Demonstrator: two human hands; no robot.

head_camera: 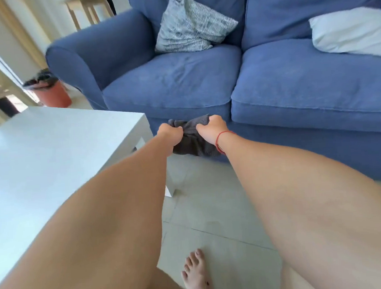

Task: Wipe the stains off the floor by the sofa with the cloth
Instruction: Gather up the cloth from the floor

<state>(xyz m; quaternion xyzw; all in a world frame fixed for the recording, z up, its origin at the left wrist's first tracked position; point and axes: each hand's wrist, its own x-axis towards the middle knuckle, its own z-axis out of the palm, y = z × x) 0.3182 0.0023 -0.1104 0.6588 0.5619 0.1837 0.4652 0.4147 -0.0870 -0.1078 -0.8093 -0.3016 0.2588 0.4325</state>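
Observation:
A dark grey cloth (192, 139) hangs bunched in the air in front of the blue sofa (293, 85), above the pale tiled floor (214, 210). My left hand (170, 132) grips its left side with closed fingers. My right hand (212, 128), with a red string on the wrist, grips its right side. Both arms stretch forward. The lower edge of the cloth dangles between my wrists. I cannot make out stains on the tiles from here.
A white coffee table (50, 158) stands at the left, its leg close to the sofa's front. Two cushions lie on the sofa, one patterned grey (190, 24), one white (353, 31). A red pot (51, 91) sits by the sofa's arm. My bare foot (196, 272) rests on the tiles.

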